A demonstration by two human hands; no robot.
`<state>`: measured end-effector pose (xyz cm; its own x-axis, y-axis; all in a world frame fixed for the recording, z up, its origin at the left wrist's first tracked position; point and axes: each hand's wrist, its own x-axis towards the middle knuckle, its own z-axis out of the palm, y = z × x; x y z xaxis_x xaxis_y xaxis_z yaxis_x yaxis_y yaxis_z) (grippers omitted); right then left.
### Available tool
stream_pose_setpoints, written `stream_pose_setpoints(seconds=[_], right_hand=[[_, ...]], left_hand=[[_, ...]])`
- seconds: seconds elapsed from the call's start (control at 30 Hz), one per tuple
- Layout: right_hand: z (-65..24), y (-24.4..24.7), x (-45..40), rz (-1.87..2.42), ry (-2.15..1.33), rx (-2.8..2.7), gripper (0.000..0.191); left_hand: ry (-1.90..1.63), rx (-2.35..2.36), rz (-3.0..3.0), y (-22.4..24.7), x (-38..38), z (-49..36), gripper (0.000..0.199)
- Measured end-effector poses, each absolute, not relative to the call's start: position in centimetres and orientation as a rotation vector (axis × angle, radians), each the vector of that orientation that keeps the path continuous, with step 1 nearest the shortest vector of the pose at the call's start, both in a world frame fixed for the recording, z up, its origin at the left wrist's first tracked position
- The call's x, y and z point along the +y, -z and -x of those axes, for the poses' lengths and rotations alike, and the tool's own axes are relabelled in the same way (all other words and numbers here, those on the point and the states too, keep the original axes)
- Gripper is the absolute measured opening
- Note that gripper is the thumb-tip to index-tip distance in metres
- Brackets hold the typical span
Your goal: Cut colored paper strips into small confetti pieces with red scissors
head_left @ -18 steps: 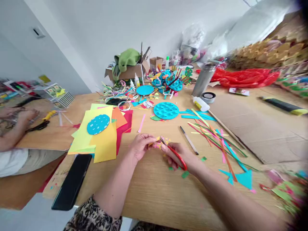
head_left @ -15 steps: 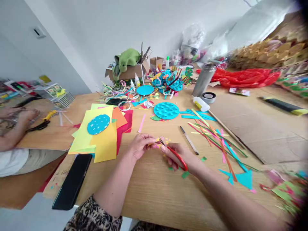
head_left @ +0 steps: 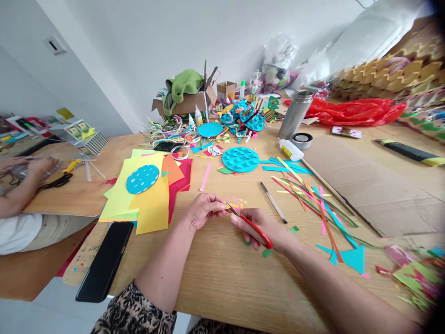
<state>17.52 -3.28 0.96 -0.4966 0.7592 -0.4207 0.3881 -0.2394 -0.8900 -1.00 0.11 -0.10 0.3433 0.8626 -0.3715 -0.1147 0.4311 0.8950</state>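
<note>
Cardboard box point(head_left: 192, 105) at the back has green cloth point(head_left: 184, 86) flopping out — then my left hand point(head_left: 205, 211) pinching a tiny paper scrap point(head_left: 227, 208), dark-bladed scissors point(head_left: 259, 233) with red handles just beside it, gripped by my right hand point(head_left: 264, 221).

red-handled scissors point(head_left: 258, 230) slant, tips near small yellow and pink bits point(head_left: 239, 203) lying scattered.

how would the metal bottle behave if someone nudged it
The metal bottle looks rigid, so it would probably slide or tip rather than bend. It stands tall and narrow, so a push near the top could well topple it. Its rounded side suggests it might then roll across the table.
</note>
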Motion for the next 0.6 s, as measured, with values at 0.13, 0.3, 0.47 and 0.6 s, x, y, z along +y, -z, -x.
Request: stream_pose_setpoints(seconds=[0.13, 0.3, 0.47, 0.6], right_hand=[[-17.59, -1.02, -3.33, 1.370, -1.791, -1.730, 0.044], [-17.62, -1.13, -3.31, 1.358, -1.815, -1.721, 0.043], [-17.62, -1.33, -3.36, 1.379, -1.800, -1.743, 0.042], [-17.58, -1.22, -3.33, 1.383, -1.786, -1.759, 0.042]], left_hand=[[-0.750, 1.024, -0.907, 0.09, 0.16, 1.10, 0.017], [-0.742, 1.007, -0.913, 0.18, 0.15, 1.19, 0.016], [-0.739, 1.005, -0.929, 0.20, 0.17, 1.24, 0.015], [-0.738, 1.001, -0.937, 0.24, 0.22, 1.26, 0.015]])
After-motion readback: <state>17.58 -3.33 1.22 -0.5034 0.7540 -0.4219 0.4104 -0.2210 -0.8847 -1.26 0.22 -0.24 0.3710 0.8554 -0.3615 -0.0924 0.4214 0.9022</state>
